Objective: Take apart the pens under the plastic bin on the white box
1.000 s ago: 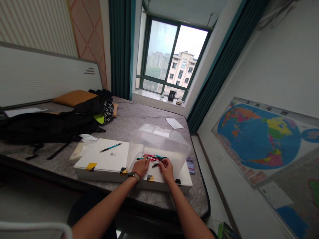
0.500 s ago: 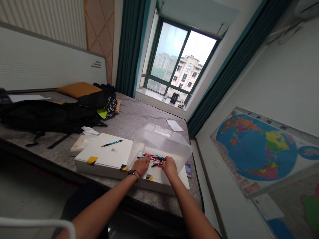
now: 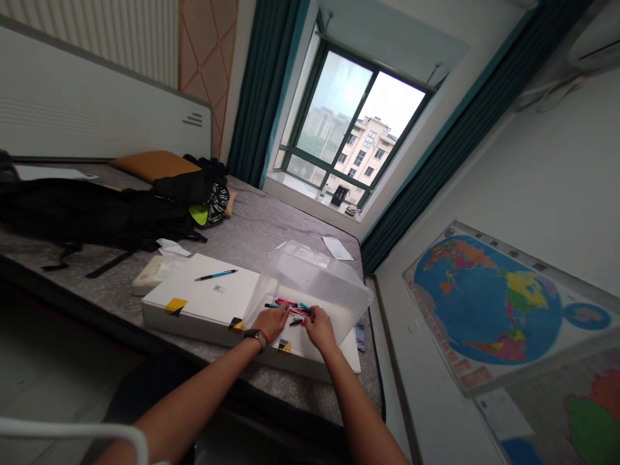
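A loose bunch of pens, red, teal and black, lies in front of the mouth of a clear plastic bin tipped on its side. My left hand, with a watch on its wrist, has its fingers closed at the left ends of the pens. On the other side, my right hand is closed round the right ends. My fingers partly hide the bunch. Under the bin and pens is a flat white box. Apart from these, a teal and black pen rests on the white surface at left.
A tissue pack sits beside the white box on a grey mattress. Farther left lies a black backpack. A white paper lies behind the bin. The wall with a world map stands at right.
My right hand has moved slightly left, towards my left hand, and the pens sit closer together. The view has shifted a little.
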`<state>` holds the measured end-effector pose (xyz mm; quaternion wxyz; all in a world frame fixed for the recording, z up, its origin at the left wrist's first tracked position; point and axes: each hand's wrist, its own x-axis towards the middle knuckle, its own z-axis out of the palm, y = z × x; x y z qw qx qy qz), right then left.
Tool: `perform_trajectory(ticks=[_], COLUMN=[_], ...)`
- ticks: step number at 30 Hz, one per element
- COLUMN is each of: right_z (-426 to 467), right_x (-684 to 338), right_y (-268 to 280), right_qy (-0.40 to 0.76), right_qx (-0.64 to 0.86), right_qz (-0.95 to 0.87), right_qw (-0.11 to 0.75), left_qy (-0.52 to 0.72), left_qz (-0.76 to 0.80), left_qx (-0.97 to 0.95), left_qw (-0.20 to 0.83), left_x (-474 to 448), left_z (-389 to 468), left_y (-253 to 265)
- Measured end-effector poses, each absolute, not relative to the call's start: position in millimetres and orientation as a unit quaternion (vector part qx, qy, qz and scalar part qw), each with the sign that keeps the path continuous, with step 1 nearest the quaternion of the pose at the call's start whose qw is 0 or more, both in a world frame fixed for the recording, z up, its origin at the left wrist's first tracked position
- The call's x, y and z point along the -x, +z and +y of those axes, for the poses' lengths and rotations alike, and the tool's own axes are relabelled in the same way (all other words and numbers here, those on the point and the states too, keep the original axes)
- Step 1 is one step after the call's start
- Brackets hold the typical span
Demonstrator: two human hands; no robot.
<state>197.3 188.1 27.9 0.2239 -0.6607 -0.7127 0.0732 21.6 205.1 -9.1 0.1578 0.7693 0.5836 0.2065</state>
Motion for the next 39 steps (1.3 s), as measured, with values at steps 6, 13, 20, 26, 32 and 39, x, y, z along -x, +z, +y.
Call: perform_trajectory(ticks=[6, 13, 20, 26, 32, 39], right_z=[197, 210, 221, 221, 218, 229], right_x=[-190, -197, -207, -200, -202, -219], right_y=[34, 50, 55, 58, 72, 71], right_qy=[0.162, 0.136, 0.114, 0.157, 0.090, -0.014], right_qx=[0.559, 0.564, 0.572, 0.557, 0.581, 0.659], right_qz=[-0.761, -0.769, -0.778, -0.784, -0.800, -0.750], right_qw=[0.286, 0.268, 0.234, 0.226, 0.116, 0.054], left_qy=[0.202, 0.209, 0.211, 0.200, 0.190, 0.215], left_qz=[0.564, 0.567, 0.574, 0.568, 0.572, 0.572], left_qx=[-0.783, -0.781, -0.772, -0.776, -0.778, -0.776], left_qw=[0.166, 0.158, 0.174, 0.188, 0.180, 0.159], left_x=[-21, -18, -17, -15, -16, -17], left_z=[203, 203, 205, 203, 203, 205], left_y=[-8, -6, -5, -2, -3, -10])
